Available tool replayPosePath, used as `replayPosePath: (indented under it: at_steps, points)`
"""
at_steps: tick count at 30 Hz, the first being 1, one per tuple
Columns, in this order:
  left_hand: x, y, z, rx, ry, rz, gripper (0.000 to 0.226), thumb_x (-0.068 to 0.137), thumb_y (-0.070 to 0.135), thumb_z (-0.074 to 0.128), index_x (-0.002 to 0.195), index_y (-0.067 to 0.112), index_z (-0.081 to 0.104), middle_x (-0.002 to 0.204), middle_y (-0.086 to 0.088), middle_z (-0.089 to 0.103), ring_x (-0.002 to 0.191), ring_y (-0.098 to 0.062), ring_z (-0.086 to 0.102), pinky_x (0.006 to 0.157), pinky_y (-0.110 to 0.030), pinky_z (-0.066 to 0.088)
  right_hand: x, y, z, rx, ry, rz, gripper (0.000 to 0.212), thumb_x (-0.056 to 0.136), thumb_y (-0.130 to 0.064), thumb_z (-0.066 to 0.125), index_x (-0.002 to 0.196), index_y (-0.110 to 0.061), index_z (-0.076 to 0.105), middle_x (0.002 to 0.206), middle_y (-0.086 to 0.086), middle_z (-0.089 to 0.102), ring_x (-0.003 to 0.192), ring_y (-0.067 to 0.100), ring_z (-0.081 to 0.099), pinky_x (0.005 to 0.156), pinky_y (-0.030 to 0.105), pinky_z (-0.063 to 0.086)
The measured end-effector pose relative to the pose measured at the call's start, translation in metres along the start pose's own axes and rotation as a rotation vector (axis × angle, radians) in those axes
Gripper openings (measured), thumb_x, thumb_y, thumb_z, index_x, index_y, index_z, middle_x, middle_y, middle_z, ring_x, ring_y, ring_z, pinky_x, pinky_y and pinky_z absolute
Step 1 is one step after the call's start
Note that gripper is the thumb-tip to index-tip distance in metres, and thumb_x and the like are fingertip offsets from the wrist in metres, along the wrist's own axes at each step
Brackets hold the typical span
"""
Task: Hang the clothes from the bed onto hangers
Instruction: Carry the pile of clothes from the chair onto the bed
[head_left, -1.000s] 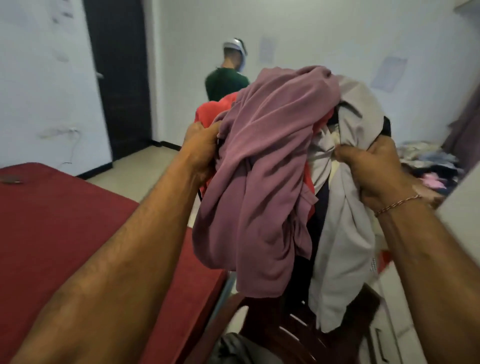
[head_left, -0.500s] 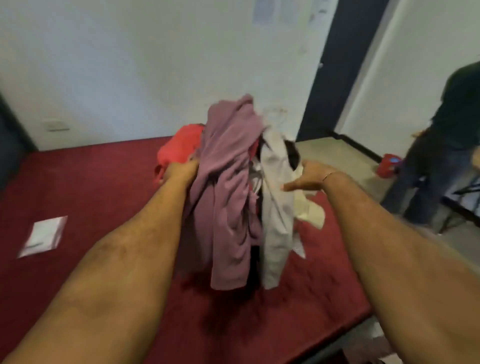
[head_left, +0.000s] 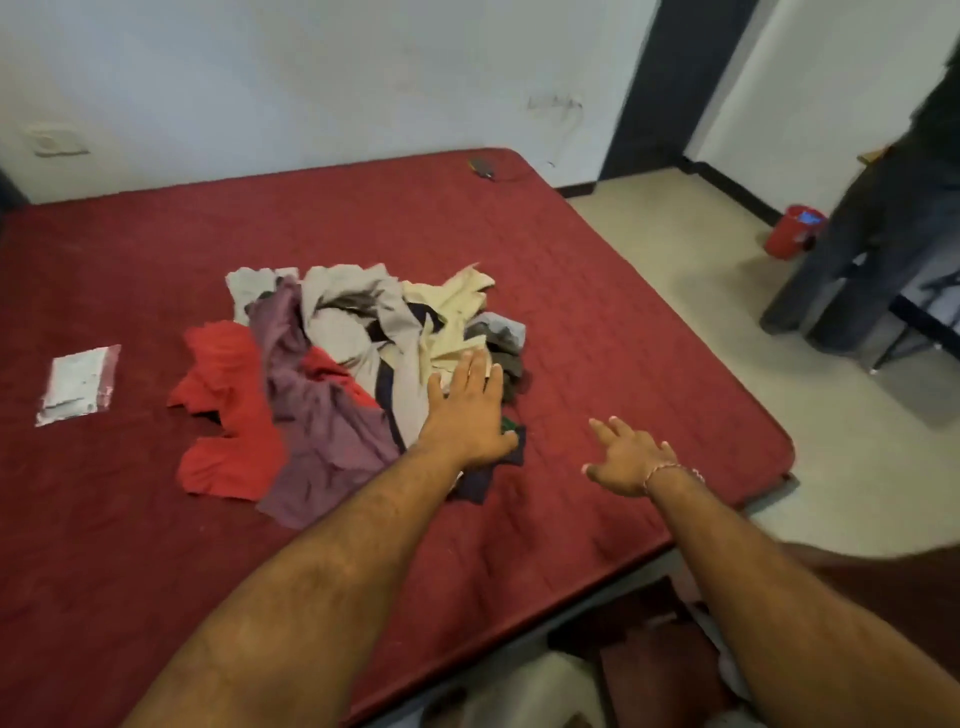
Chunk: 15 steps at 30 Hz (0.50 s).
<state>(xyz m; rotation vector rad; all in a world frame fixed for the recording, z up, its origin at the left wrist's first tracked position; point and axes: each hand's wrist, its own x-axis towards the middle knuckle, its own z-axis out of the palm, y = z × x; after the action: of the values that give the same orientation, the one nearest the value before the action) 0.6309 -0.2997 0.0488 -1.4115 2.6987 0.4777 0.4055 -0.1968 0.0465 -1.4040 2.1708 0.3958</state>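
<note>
1. So, both arms are stretched out forward over the bed (head_left: 156, 519), coming in from the 6 o'clock edge of the view.
2. Left hand (head_left: 467, 413) is flat, palm down, fingers straight and pointing toward 12 o'clock. It's lying on the 4 o'clock side of the clothes pile (head_left: 353, 379), not gripping anything as far as I can see.
3. Right hand (head_left: 626, 457) hangs over bare mattress just to the 3 o'clock side of the pile, fingers spread and loose, holding nothing. There's a thin bracelet (head_left: 672, 473) on that wrist. Can't tell if the hand actually touches the bed.
4. The pile sits roughly mid-bed, all heaped and tangled. A red garment (head_left: 223, 410) spills out at the 9 o'clock side, a mauve one (head_left: 317, 431) drapes down toward 6 o'clock, a light grey piece (head_left: 353, 317) is on top at the centre, and a cream one (head_left: 452, 312) sticks out toward 1 o'clock. Some dark navy fabric (head_left: 488, 478) pokes out from under the left wrist.
5. The bed has a dark red cover. A small clear plastic bag (head_left: 78, 384) lies well apart from the pile, off at 9 o'clock.
6. Another person (head_left: 883, 234) stands on the floor at 2 o'clock, with a red bucket (head_left: 789, 231) just beside them.
</note>
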Motion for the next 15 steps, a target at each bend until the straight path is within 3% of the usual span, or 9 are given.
replayPosePath:
  at_steps: [7, 12, 15]
  points:
    - [0.017, 0.185, 0.099, 0.146, -0.205, 0.380, 0.105, 0.091, 0.061, 0.056, 0.165, 0.016, -0.002, 0.171, -0.011, -0.022, 0.159, -0.027, -0.016, 0.123, -0.066, 0.002, -0.050, 0.160, 0.126, 0.302, -0.056, 0.259, 0.089, 0.092, -0.061, 0.056, 0.164, -0.031, 0.013, 0.172, 0.002, 0.010, 0.154, 0.033, 0.022, 0.123, 0.056, 0.024]
    - [0.011, 0.319, 0.186, 0.236, -0.412, 0.557, 0.101, 0.094, 0.055, 0.056, 0.165, 0.019, -0.007, 0.171, -0.011, -0.022, 0.158, -0.028, -0.017, 0.122, -0.065, -0.001, -0.086, 0.276, 0.235, 0.560, -0.111, 0.459, 0.090, 0.088, -0.062, 0.058, 0.162, -0.025, 0.021, 0.168, 0.007, 0.021, 0.149, 0.037, 0.030, 0.119, 0.052, 0.031]
    - [0.000, 0.378, 0.240, 0.256, -0.527, 0.613, 0.091, 0.097, 0.047, 0.054, 0.166, 0.023, -0.002, 0.172, -0.009, -0.018, 0.159, -0.027, -0.015, 0.123, -0.065, -0.001, -0.101, 0.330, 0.299, 0.799, -0.110, 0.593, 0.082, 0.091, -0.050, 0.065, 0.159, -0.020, 0.031, 0.163, 0.014, 0.030, 0.145, 0.039, 0.037, 0.119, 0.046, 0.035]
